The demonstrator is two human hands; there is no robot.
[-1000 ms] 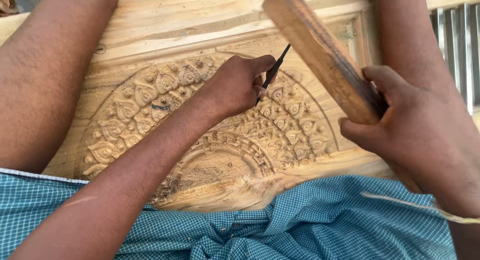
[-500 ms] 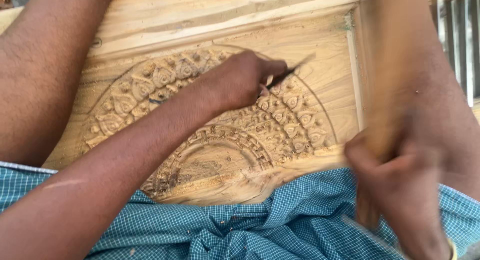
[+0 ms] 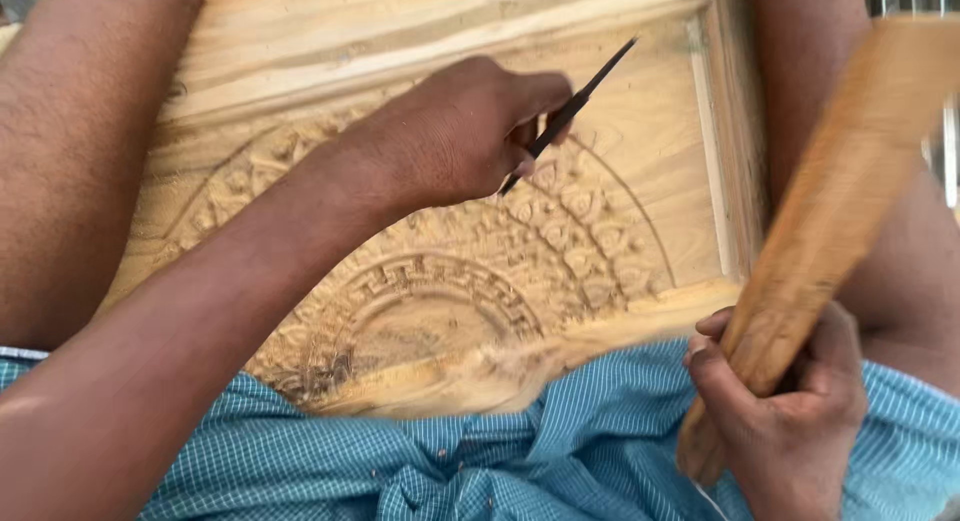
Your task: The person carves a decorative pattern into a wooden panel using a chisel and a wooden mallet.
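A pale wooden panel [image 3: 650, 131] carved with concentric floral rings and a key-pattern band lies between my legs. My left hand [image 3: 455, 131] rests on the carving and grips a thin dark chisel [image 3: 575, 106], its tip touching the outer ring of petals. My right hand [image 3: 785, 411], down at the lower right over my lap, is closed on the lower end of a long wooden mallet stick [image 3: 850, 191], which rises blurred up toward the right edge. The stick is clear of the chisel.
Blue checked cloth [image 3: 560, 451] covers my lap along the panel's near edge. My bare legs [image 3: 70, 151] flank the panel on both sides. Grey vertical bars [image 3: 925, 11] show at the upper right.
The wooden stick has swung from up beside the chisel down to the lap and is now rising again at the right. My left hand stayed on the carving with the chisel.
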